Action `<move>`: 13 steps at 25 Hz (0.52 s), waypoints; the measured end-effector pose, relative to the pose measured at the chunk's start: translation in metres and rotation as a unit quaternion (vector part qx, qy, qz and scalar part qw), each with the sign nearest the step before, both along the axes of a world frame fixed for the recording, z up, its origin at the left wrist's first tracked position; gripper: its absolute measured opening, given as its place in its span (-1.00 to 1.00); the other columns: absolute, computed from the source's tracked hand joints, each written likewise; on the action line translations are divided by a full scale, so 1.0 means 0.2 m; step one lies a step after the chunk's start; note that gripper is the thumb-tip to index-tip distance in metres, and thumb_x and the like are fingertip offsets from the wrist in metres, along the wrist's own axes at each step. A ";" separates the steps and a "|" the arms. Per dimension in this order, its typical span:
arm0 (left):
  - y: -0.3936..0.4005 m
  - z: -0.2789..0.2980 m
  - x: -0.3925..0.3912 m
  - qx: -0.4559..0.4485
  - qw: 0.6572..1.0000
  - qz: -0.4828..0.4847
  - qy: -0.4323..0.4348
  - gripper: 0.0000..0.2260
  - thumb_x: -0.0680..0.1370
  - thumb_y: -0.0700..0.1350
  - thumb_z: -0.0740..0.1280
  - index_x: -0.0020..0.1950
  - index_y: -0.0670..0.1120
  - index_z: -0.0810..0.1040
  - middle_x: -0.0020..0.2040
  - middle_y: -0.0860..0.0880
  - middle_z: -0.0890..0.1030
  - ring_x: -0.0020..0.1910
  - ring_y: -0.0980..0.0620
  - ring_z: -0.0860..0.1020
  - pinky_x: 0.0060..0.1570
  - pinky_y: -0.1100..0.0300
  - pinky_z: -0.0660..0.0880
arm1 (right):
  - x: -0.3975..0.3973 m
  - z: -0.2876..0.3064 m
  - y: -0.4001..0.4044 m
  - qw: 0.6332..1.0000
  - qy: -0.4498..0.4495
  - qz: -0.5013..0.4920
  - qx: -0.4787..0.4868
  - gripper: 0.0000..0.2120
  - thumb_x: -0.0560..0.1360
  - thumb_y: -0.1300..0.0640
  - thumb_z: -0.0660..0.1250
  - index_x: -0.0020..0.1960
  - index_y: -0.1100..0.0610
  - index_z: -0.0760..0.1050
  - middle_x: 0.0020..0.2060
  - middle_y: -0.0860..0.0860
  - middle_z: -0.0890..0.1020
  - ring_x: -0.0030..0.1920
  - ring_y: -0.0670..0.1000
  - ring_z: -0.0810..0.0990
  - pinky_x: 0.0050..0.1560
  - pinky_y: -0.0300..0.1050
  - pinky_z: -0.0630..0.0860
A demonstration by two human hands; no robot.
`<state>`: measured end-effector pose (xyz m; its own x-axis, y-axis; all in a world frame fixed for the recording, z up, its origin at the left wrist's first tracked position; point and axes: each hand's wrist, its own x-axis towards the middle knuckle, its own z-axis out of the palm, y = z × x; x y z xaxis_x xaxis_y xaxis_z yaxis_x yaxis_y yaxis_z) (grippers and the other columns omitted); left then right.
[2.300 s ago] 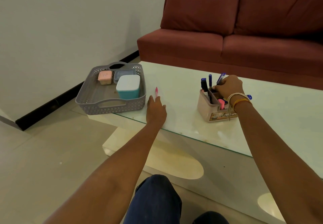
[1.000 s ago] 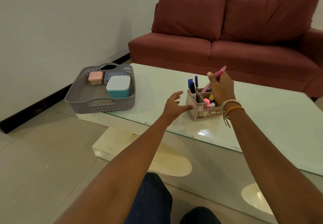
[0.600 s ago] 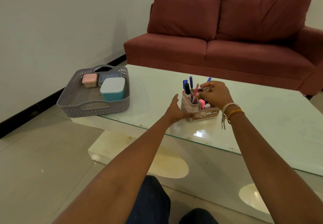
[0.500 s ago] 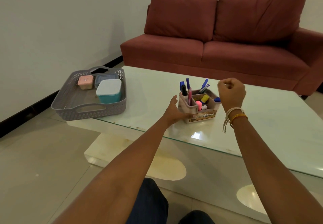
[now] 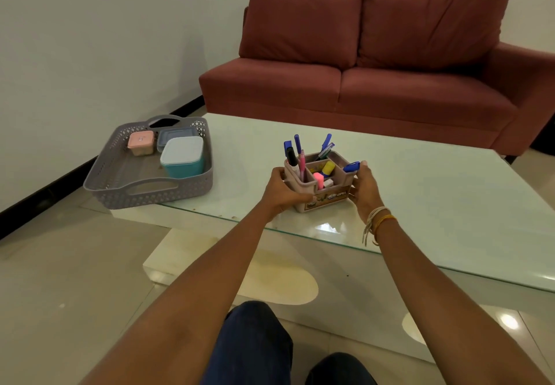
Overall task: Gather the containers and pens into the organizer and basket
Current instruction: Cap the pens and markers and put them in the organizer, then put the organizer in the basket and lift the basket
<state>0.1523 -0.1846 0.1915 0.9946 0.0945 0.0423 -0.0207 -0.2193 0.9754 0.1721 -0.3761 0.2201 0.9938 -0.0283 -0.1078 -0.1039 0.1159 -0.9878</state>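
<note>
A beige organizer (image 5: 324,195) stands near the front edge of the glass table (image 5: 435,192). It holds several pens, among them a pink pen (image 5: 302,163) and blue ones, plus highlighters. My left hand (image 5: 283,190) grips its left side and my right hand (image 5: 365,187) grips its right side. At the table's left corner sits a grey basket (image 5: 144,190) with a teal container (image 5: 183,156), a pink container (image 5: 140,142) and a flat blue-grey container (image 5: 174,135) inside.
A red sofa (image 5: 375,78) stands behind the table. The basket overhangs the table's left corner. My knees (image 5: 258,345) are below the table's front edge. Tiled floor and a white wall lie to the left.
My right hand put the pink pen into the organizer, let go and dropped to the organizer's right side. My left hand closed on its left side. Both hands now hold the organizer.
</note>
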 end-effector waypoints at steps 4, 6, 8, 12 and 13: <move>0.19 0.01 -0.16 0.015 1.000 0.022 -0.005 -0.21 0.16 -0.07 0.61 0.30 0.02 0.32 0.13 0.08 0.49 0.13 0.03 0.53 -0.05 0.22 0.53 | -0.13 -0.01 0.16 0.999 -0.013 0.040 0.017 -0.57 0.65 -0.11 -0.07 -0.09 -0.01 0.53 -0.23 0.03 0.63 -0.15 0.00 0.57 0.08 -0.08 0.48; 0.27 0.02 -0.26 0.016 0.999 0.034 -0.010 -0.20 0.15 -0.05 0.61 0.31 0.03 0.33 0.12 0.09 0.49 0.11 0.05 0.54 -0.09 0.26 0.53 | -0.20 0.01 0.24 0.998 -0.007 0.056 0.023 -0.63 0.64 -0.04 -0.04 -0.09 -0.02 0.51 -0.22 0.02 0.62 -0.10 0.04 0.54 0.02 -0.08 0.48; 0.34 0.03 -0.37 0.018 0.999 0.045 -0.016 -0.16 0.14 -0.04 0.62 0.33 0.02 0.32 0.13 0.09 0.49 0.09 0.08 0.54 -0.16 0.32 0.50 | -0.27 0.02 0.30 0.997 -0.004 0.076 0.025 -0.67 0.61 -0.01 -0.02 -0.08 -0.03 0.51 -0.21 0.01 0.62 -0.06 0.04 0.53 0.06 -0.03 0.46; 0.44 0.05 -0.54 0.027 0.996 0.080 -0.033 -0.16 0.15 -0.07 0.64 0.35 -0.01 0.32 0.12 0.08 0.50 0.05 0.15 0.55 -0.14 0.31 0.51 | -0.39 0.04 0.42 0.993 0.003 0.113 0.033 -0.69 0.61 -0.03 -0.01 -0.05 -0.03 0.49 -0.13 0.03 0.60 0.02 0.05 0.50 0.09 0.03 0.43; 0.46 0.06 -0.58 0.031 0.995 0.091 -0.036 -0.16 0.16 -0.08 0.64 0.36 -0.02 0.32 0.13 0.08 0.50 0.05 0.15 0.55 -0.12 0.30 0.51 | -0.41 0.04 0.45 0.992 0.004 0.121 0.034 -0.70 0.61 -0.05 0.00 -0.03 -0.02 0.48 -0.08 0.05 0.59 0.04 0.05 0.50 0.09 0.04 0.44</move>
<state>0.0368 -0.0936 0.2026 0.9554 0.2677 0.1249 -0.0450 -0.2860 0.9572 0.0900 -0.2858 0.2286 0.9698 0.2183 -0.1084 -0.1437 0.1529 -0.9777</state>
